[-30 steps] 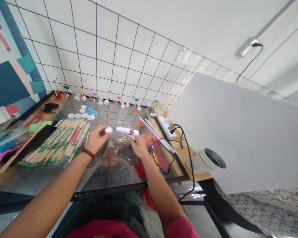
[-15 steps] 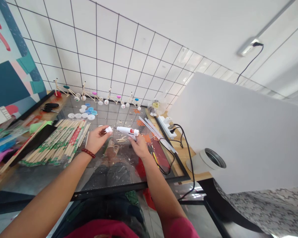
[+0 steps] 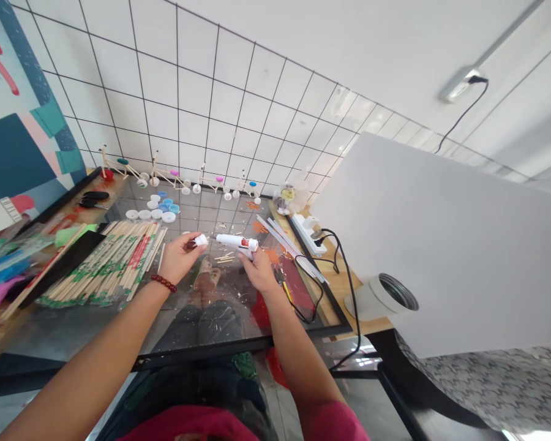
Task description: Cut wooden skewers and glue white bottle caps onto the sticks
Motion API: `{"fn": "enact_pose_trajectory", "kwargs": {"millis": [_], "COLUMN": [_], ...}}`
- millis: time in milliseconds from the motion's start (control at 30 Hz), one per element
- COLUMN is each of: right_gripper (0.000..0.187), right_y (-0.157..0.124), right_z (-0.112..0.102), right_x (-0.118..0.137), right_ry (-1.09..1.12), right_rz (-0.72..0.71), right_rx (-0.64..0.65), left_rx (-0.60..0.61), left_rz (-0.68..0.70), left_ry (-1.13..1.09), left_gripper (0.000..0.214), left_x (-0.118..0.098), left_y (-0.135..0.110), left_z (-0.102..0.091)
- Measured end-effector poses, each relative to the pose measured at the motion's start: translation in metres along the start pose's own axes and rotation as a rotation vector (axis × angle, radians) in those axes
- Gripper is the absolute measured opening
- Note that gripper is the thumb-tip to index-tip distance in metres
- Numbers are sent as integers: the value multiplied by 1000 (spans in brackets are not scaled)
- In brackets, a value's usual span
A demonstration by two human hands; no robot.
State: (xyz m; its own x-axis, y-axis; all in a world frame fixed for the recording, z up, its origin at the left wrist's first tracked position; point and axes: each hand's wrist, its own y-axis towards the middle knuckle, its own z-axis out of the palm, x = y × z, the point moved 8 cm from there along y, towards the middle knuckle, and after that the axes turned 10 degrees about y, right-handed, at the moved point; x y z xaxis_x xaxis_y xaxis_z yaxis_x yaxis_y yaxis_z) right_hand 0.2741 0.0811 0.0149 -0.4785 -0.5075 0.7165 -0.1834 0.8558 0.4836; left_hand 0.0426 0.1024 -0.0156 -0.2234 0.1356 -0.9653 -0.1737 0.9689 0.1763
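My right hand (image 3: pixel 258 267) is wrapped round the grip of a white hot glue gun (image 3: pixel 233 242), its nozzle pointing left. Between the fingertips of my left hand (image 3: pixel 180 257) is a small white plastic piece (image 3: pixel 201 241), possibly a bottle cap; its exact kind is unclear. The nozzle tip is at or very near this piece, and I cannot tell whether they touch. Below the glue gun, short wooden sticks (image 3: pixel 224 258) lie on the dark glass tabletop (image 3: pixel 165 331). Bundles of wrapped chopsticks (image 3: pixel 105 263) lie left of my left hand.
Several small stick bicycles (image 3: pixel 211 182) stand along the back, with white and blue bottle caps (image 3: pixel 158 208) before them. Clear glue sticks (image 3: pixel 294 248), a power strip (image 3: pixel 308 234) and a black cord (image 3: pixel 351 294) are at the right. A grey cylinder (image 3: pixel 381 297) stands beyond.
Almost nothing differs. The glue gun and my right hand have shifted very slightly to the right; my left hand stays in place with the white piece.
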Motion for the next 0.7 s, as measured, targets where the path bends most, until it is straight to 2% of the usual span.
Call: {"fn": "enact_pose_trajectory", "kwargs": {"millis": [700], "right_gripper": [27], "right_y": [0], "right_z": [0], "right_x": [0], "right_ry": [11], "right_rz": [7], "right_rx": [0], "left_rx": [15], "left_rz": [37], "left_ry": [47], "left_gripper": [52], "left_x": [2], "left_y": [0], "left_z": [1]}}
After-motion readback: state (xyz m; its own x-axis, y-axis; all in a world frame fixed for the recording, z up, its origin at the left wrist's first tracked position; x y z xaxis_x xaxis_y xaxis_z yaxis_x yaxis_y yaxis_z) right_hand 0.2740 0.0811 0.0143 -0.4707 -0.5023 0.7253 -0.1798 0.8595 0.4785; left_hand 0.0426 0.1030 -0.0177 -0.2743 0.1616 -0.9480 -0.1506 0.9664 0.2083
